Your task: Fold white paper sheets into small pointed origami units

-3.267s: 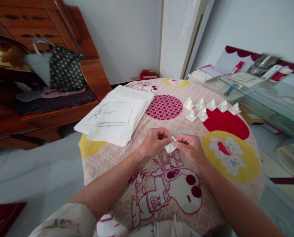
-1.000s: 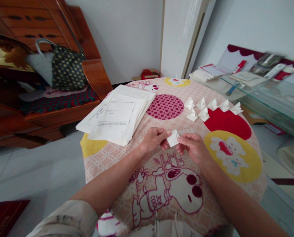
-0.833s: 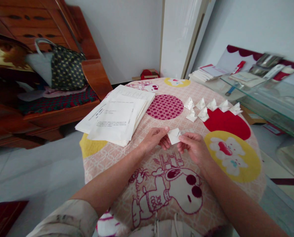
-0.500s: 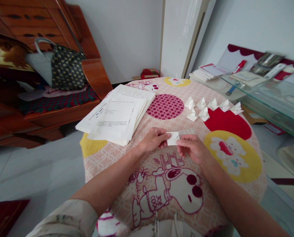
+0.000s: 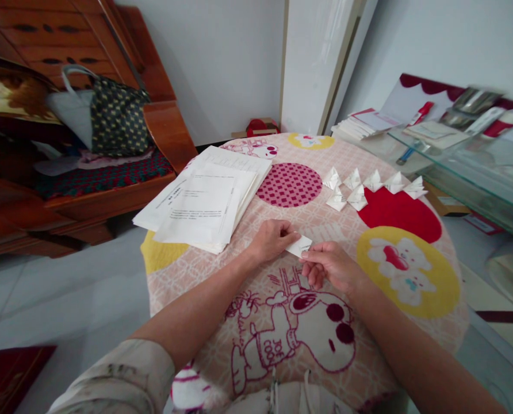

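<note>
Between my two hands is a small folded piece of white paper, tilted, with a bit of print near its right corner. My left hand pinches its left side with thumb and fingers. On the lower right corner, my right hand grips it between thumb and forefinger, the other fingers curled below. Beyond my right hand, several pointed folded-paper pieces stand in two rows on the round patterned tablecloth. A stack of printed paper sheets lies to the left of my hands.
At the right, a glass shelf holds a metal bowl, a red marker-like object and papers. A wooden bench with a dotted bag stands at the left. A red box sits on the floor behind the table.
The folded paper has turned clockwise, its right end now lower. My right hand has moved slightly down and left, while my left hand has shifted a little over the paper's upper edge.
</note>
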Demonstrator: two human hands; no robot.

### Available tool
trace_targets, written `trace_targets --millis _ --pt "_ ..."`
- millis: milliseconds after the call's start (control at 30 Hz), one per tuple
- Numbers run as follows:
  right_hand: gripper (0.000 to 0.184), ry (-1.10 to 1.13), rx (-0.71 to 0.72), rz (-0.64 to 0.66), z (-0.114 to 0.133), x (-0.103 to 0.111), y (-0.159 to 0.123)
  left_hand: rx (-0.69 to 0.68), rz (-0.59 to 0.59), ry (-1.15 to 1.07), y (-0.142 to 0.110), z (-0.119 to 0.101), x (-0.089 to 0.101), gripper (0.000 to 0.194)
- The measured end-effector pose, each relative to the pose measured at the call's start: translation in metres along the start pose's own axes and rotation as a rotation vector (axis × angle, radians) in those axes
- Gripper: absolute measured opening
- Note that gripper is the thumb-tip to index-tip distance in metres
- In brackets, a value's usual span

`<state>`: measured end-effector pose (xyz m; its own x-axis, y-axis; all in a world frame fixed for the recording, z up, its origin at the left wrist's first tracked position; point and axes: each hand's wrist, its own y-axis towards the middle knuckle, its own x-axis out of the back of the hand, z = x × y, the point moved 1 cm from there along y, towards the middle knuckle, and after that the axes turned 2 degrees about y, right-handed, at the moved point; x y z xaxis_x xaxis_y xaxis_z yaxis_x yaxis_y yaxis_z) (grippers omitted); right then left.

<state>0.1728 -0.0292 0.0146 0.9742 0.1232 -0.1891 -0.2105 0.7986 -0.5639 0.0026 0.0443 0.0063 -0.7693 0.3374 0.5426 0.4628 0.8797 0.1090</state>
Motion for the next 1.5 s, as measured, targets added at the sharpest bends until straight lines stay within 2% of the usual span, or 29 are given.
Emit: trace_targets --millis 67,167,333,467,500,567,633,667,733,800,900,1000,1233,1500 --pt "0.014 0.002 -0.004 -0.04 -0.002 -0.002 0.002 -0.053 -0.076 0.04 0.0 -0.001 -0.001 0.011" --pt "0.014 0.017 0.004 -0.083 -0.003 -0.003 0.004 -0.163 -0.128 0.074 -0.005 -0.004 -0.002 0.012" --pt "0.013 -0.006 -0.006 -0.089 -0.001 -0.006 0.003 -0.365 0.021 0.118 -0.014 -0.006 -0.007 0.016" --pt "0.016 -0.188 -0.039 -0.021 -0.001 -0.002 0.0 -0.403 0.082 0.173 -0.015 -0.001 -0.013 0.019" --pt "0.019 -0.27 -0.017 -0.008 -0.001 0.002 -0.001 -0.402 0.089 0.181 -0.014 0.0 -0.013 0.02" --pt "0.026 -0.453 0.128 -0.046 0.001 0.013 0.0 -0.4 0.104 0.189 -0.014 0.001 -0.013 0.021" --pt "0.019 -0.609 0.418 -0.221 0.006 0.027 0.001 -0.397 0.127 0.193 -0.014 0.001 -0.011 0.021" --pt "0.014 -0.671 0.54 -0.255 0.009 0.033 0.002 -0.395 0.142 0.196 -0.014 0.0 -0.01 0.02" --pt "0.009 -0.776 0.727 -0.261 0.012 0.04 0.003 -0.385 0.169 0.204 -0.014 -0.001 -0.008 0.02" --pt "0.011 -0.875 0.829 -0.195 0.013 0.042 0.005 -0.369 0.183 0.208 -0.015 -0.002 -0.006 0.021" --pt "0.015 -1.01 0.894 -0.08 0.011 0.037 0.007 -0.362 0.181 0.211 -0.017 -0.004 -0.006 0.02" --pt "0.016 -1.121 0.922 -0.033 0.008 0.032 0.009 -0.377 0.184 0.218 -0.018 -0.005 -0.007 0.019" --pt "0.014 -1.24 0.966 0.007 0.007 0.036 0.013 -0.423 0.196 0.325 -0.018 -0.005 -0.007 0.014" --pt "0.021 -1.224 1.007 -0.016 0.004 0.036 0.016 -0.382 0.189 0.527 -0.023 -0.009 -0.009 0.022"
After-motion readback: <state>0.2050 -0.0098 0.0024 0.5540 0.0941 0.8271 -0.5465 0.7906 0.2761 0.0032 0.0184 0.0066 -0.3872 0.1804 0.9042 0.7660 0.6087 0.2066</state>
